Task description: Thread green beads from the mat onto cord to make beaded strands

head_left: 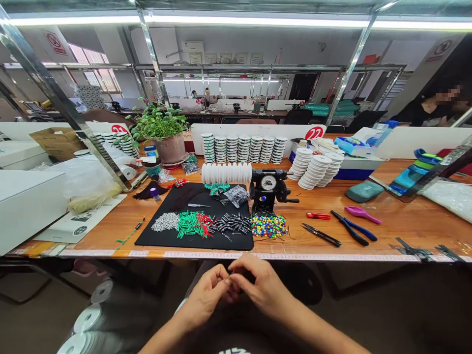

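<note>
Pinched between closed left hand (207, 294) and closed right hand (262, 279): thin strand (228, 277), colour and material indistinct, probably light and pliant, best held near its ends.

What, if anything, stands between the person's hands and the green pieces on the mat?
Nothing visible blocks the left hand or right hand: only the front edge of the table, with its white strip, and the front margin of the mat lie before the green pieces.

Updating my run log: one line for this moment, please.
left hand: pinching | right hand: pinching, close by | item: unclear | green pieces: on black mat | blue-handled pliers: on table
</note>
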{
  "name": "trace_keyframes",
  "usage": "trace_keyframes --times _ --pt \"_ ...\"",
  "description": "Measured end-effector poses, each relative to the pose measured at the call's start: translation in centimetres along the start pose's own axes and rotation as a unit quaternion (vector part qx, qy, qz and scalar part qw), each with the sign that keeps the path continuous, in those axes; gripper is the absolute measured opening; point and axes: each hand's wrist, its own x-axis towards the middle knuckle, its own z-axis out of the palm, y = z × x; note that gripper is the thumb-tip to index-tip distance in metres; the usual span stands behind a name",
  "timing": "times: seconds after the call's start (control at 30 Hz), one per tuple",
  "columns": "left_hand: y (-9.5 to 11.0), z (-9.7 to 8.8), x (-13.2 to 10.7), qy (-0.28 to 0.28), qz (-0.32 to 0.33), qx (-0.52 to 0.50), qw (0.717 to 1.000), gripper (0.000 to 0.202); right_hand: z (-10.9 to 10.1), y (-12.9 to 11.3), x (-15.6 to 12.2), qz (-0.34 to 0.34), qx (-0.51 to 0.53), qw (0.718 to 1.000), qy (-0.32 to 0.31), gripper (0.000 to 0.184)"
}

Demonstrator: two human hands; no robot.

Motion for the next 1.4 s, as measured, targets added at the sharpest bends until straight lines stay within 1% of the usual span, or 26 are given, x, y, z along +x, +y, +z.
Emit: trace_keyframes --times 0.03,0.07,0.1,0.13,0.2,0.27,0.33,0.43,0.5,0.6,0.67,0.73,0.8,0.87,0.93,1.1,1.2,1.23,1.33,1.4 --pt "0.1 -0.4 -0.1 0.012 0.009 -0.01 1.0 0.044 -0.5 0.3 1.1 -0.017 -0.058 0.998 0.002 0.007" --pt "0.2 -0.8 -0.2 0.024 0.015 -0.021 0.999 0.042 -1.0 0.7 2.2 -0.036 -0.134 0.99 0.008 0.004" --pt "0.3 -1.2 -0.3 0.036 0.021 -0.033 0.999 0.04 -1.5 1.1 3.5 -0.056 -0.224 0.973 0.014 0.005" --pt "0.5 -1.6 -0.4 0.049 0.024 -0.044 0.998 0.039 -1.9 1.6 4.6 -0.077 -0.311 0.947 0.015 0.007" --pt "0.8 -2.4 -0.6 0.075 0.031 -0.058 0.995 0.037 -2.4 2.4 6.7 -0.103 -0.414 0.904 0.005 0.009" --pt "1.2 -2.9 -0.7 0.103 0.039 -0.074 0.991 0.034 -2.5 3.0 8.1 -0.121 -0.448 0.886 -0.01 0.008" --pt "1.6 -3.3 -0.8 0.133 0.05 -0.092 0.985 0.031 -2.3 3.2 8.9 -0.145 -0.477 0.867 -0.026 0.014" --pt "2.3 -3.9 -0.8 0.16 0.059 -0.117 0.978 0.026 -2.2 3.1 9.0 -0.176 -0.501 0.846 -0.042 0.02" --pt "2.6 -4.3 -0.7 0.164 0.06 -0.137 0.975 0.025 -2.5 3.0 8.6 -0.184 -0.508 0.841 -0.04 0.021" --pt "3.1 -4.6 -0.5 0.17 0.061 -0.186 0.966 0.025 -3.4 2.8 7.3 -0.177 -0.511 0.841 -0.021 0.022" --pt "3.3 -4.3 -0.6 0.167 0.054 -0.22 0.959 0.025 -3.9 2.5 6.1 -0.181 -0.486 0.855 0.014 0.022" --pt "3.4 -3.4 -0.6 0.154 0.041 -0.242 0.957 0.024 -4.2 2.0 4.8 -0.204 -0.435 0.875 0.065 0.02" --pt "3.5 -2.2 -0.4 0.132 0.021 -0.252 0.958 0.024 -4.3 1.5 3.6 -0.233 -0.381 0.888 0.11 0.018" --pt "3.6 -0.9 0.0 0.107 0.0 -0.261 0.959 0.022 -4.1 0.9 2.6 -0.251 -0.351 0.892 0.137 0.018" --pt "3.7 0.2 0.5 0.084 -0.02 -0.277 0.957 0.018 -3.8 0.6 1.8 -0.257 -0.335 0.893 0.158 0.021" --pt "3.9 2.2 2.1 0.043 -0.057 -0.294 0.953 0.005 -3.8 0.2 0.2 -0.263 -0.324 0.892 0.173 0.031" --pt "4.0 3.0 2.8 0.029 -0.077 -0.297 0.951 0.004 -3.9 -0.1 0.0 -0.267 -0.308 0.894 0.187 0.028" --pt "4.0 3.3 3.0 0.026 -0.082 -0.3 0.95 0.005 -3.9 -0.3 0.0 -0.26 -0.293 0.9 0.191 0.025" --pt "4.0 3.8 3.6 0.021 -0.089 -0.304 0.948 0.005 -3.2 -0.8 0.1 -0.22 -0.222 0.931 0.189 0.016" --pt "3.8 3.9 4.0 0.017 -0.092 -0.299 0.949 0.004 -2.6 -0.9 0.0 -0.215 -0.203 0.94 0.171 0.015"
